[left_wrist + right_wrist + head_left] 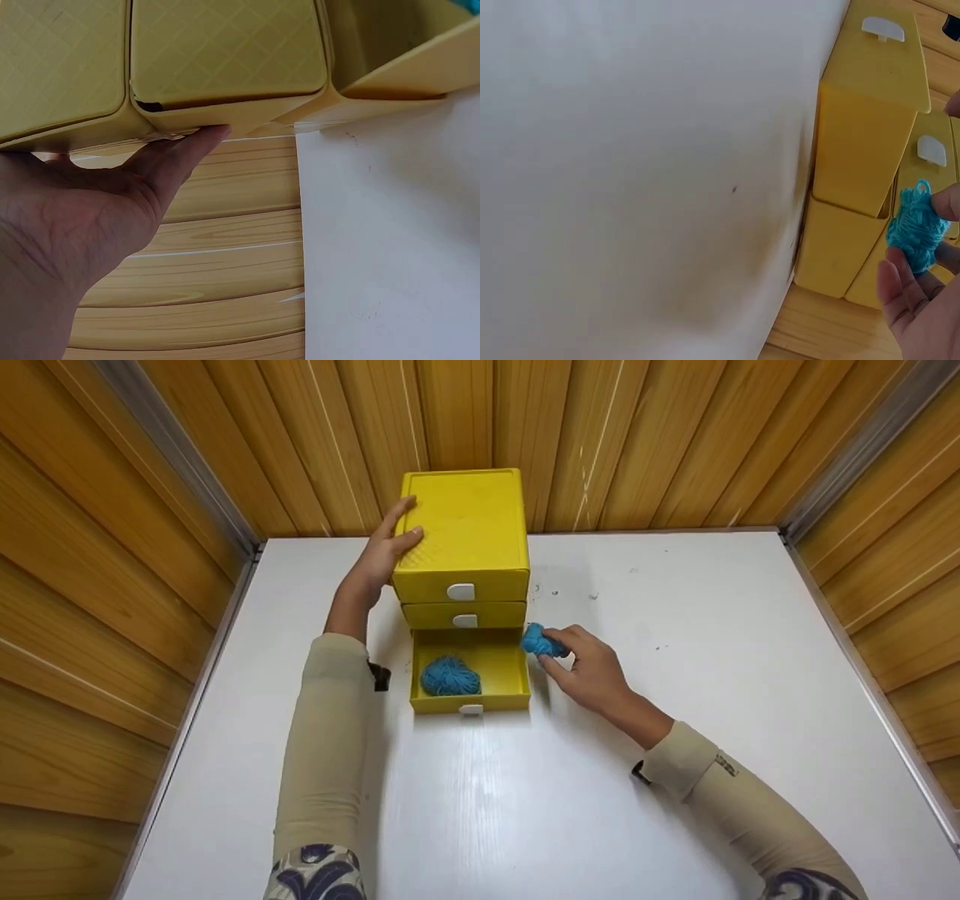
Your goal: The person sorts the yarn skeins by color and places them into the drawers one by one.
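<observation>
A yellow drawer unit (463,521) stands near the back of the white table, its bottom drawer (506,667) pulled out. Inside that drawer, toward the left, lies a blue ball of yarn (450,676). My left hand (380,556) rests on the unit's left side, thumb and fingertips over the top edge; the left wrist view shows the fingers (199,146) against the side wall. With my right hand (596,669) I pinch a smaller light blue ball of yarn (541,640) just right of the open drawer. The right wrist view shows this yarn (916,229) between thumb and fingers.
The two upper drawers (499,615) are closed and carry white pull tabs (460,592). White tabletop (712,660) surrounds the unit. Wood-patterned panels (637,442) rise at the back and both sides.
</observation>
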`<act>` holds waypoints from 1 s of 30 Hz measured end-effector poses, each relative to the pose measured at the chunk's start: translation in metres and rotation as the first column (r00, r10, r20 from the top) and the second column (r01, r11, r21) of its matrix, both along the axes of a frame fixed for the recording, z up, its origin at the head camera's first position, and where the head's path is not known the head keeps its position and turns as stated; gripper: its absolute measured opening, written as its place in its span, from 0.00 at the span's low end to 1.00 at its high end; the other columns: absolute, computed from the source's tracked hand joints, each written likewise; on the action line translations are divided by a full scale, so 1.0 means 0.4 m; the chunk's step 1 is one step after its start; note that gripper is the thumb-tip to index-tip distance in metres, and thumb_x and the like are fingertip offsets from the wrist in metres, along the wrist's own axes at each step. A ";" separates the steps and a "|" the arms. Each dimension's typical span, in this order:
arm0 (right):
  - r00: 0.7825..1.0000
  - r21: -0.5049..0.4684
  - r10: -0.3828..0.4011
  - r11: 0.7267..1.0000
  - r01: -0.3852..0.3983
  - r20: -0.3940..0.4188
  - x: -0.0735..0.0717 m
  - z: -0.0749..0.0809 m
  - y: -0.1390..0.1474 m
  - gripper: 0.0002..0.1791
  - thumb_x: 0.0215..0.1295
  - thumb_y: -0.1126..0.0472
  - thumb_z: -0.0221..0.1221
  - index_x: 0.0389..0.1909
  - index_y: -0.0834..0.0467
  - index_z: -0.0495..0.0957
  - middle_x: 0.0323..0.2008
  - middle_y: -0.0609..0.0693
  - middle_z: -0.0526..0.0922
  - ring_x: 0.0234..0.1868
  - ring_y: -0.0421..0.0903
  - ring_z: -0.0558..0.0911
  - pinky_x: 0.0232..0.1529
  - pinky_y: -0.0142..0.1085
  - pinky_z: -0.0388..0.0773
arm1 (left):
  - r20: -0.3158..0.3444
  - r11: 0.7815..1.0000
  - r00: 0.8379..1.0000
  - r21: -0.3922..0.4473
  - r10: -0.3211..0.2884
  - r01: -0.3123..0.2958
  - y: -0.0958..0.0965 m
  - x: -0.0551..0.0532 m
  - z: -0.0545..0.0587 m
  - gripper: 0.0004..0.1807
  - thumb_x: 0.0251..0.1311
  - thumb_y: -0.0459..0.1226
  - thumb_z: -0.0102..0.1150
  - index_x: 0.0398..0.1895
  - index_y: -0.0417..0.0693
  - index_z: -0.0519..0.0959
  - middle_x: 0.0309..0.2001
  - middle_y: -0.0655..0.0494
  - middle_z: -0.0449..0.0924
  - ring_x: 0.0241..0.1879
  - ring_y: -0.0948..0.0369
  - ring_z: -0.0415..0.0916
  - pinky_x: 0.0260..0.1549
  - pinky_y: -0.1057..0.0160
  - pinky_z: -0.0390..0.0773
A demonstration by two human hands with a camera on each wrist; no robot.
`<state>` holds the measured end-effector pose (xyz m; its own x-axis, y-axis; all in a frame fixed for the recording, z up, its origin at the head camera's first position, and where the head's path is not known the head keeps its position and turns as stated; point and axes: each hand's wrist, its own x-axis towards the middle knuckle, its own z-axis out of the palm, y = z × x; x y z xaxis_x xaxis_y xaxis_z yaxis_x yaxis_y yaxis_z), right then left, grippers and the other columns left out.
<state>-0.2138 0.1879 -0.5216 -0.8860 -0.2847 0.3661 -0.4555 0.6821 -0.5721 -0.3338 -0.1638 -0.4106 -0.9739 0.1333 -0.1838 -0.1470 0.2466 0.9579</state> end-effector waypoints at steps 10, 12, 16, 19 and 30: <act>0.999 -0.003 0.036 0.999 -0.036 -0.028 -0.011 0.008 -0.081 0.20 0.70 0.55 0.70 0.59 0.58 0.86 0.45 0.54 0.88 0.43 0.48 0.84 0.42 0.40 0.82 | 0.003 1.000 1.000 -0.005 0.004 -0.004 -0.005 0.004 0.002 0.36 0.76 0.57 0.51 0.83 0.88 0.51 0.90 0.59 0.36 0.83 0.48 0.52 0.74 0.40 0.66; 0.999 -0.002 0.042 0.999 -0.042 -0.026 -0.013 0.006 -0.096 0.19 0.70 0.55 0.70 0.58 0.58 0.86 0.45 0.54 0.88 0.43 0.48 0.84 0.42 0.41 0.83 | 0.006 1.000 1.000 -0.007 0.008 -0.008 -0.004 0.005 0.004 0.36 0.76 0.57 0.51 0.82 0.89 0.51 0.90 0.60 0.36 0.83 0.48 0.52 0.74 0.41 0.67; 0.998 0.015 0.062 0.998 -0.061 -0.034 -0.018 -0.005 -0.121 0.18 0.70 0.55 0.70 0.57 0.59 0.87 0.45 0.55 0.88 0.42 0.49 0.84 0.42 0.42 0.84 | 0.011 1.000 1.000 -0.015 0.014 -0.014 -0.003 0.006 0.003 0.36 0.76 0.57 0.50 0.82 0.90 0.51 0.90 0.60 0.35 0.84 0.47 0.52 0.75 0.41 0.66; 0.995 0.035 0.081 0.996 -0.080 -0.049 -0.021 -0.015 -0.135 0.19 0.68 0.55 0.71 0.56 0.59 0.87 0.46 0.56 0.88 0.44 0.51 0.85 0.44 0.45 0.85 | 0.011 1.000 1.000 -0.016 0.016 -0.015 -0.004 0.004 -0.001 0.36 0.77 0.57 0.50 0.82 0.90 0.51 0.90 0.60 0.35 0.84 0.47 0.51 0.76 0.40 0.64; 0.991 0.128 0.133 0.983 -0.132 0.005 -0.034 -0.023 -0.169 0.20 0.70 0.53 0.70 0.58 0.57 0.87 0.50 0.56 0.89 0.52 0.54 0.85 0.53 0.51 0.86 | 0.018 1.000 1.000 -0.004 0.017 -0.017 -0.003 0.003 0.005 0.36 0.76 0.57 0.52 0.82 0.90 0.51 0.90 0.61 0.36 0.83 0.48 0.53 0.75 0.42 0.66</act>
